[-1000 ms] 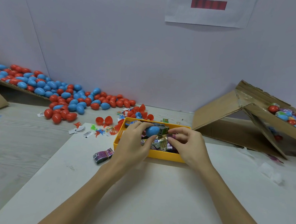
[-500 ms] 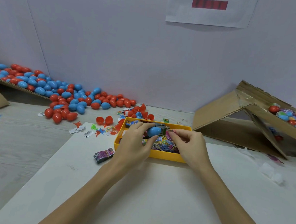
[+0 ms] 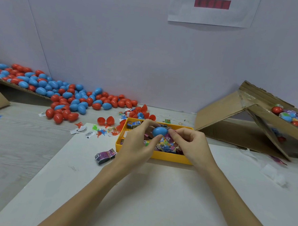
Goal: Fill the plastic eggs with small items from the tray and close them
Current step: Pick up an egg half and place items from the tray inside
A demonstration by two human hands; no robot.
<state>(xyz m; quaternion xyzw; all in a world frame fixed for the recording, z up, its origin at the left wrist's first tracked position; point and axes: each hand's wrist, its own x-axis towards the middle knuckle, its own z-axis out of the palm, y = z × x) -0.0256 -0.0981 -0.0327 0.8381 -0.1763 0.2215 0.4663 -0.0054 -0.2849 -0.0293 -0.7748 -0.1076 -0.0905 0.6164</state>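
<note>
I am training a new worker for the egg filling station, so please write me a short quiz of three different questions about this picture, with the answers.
1. Multiple choice: what does the left hand hold? A) a red plastic egg B) a blue plastic egg C) a cardboard flap
2. True or false: the yellow rectangular plastic tray is empty.
3. Short answer: where does the small banded bundle of wrapped packets lie, relative to the tray?

Key
1. B: the blue plastic egg, over the tray.
2. False: it holds many small colourful packets.
3. On the white board, just left of the tray.
</note>
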